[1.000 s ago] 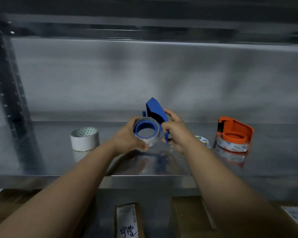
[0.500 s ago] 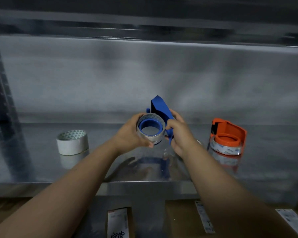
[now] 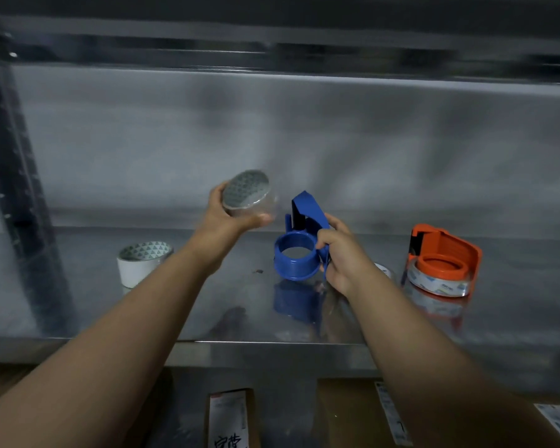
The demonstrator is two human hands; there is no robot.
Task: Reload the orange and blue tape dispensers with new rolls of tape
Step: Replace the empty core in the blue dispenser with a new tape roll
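1. Left hand curls round a clear tape roll, thumb underneath and fingertips on its rim.
2. Right hand clamps the handle of the blue dispenser. Its bare hub hangs just left of those fingers, with the cutter guard above them.
3. Both look like light, stiff plastic. The roll's film looks slick, so the outer rim is the best hold.
4. White roll sits on the shelf, well left of both sets of fingers.
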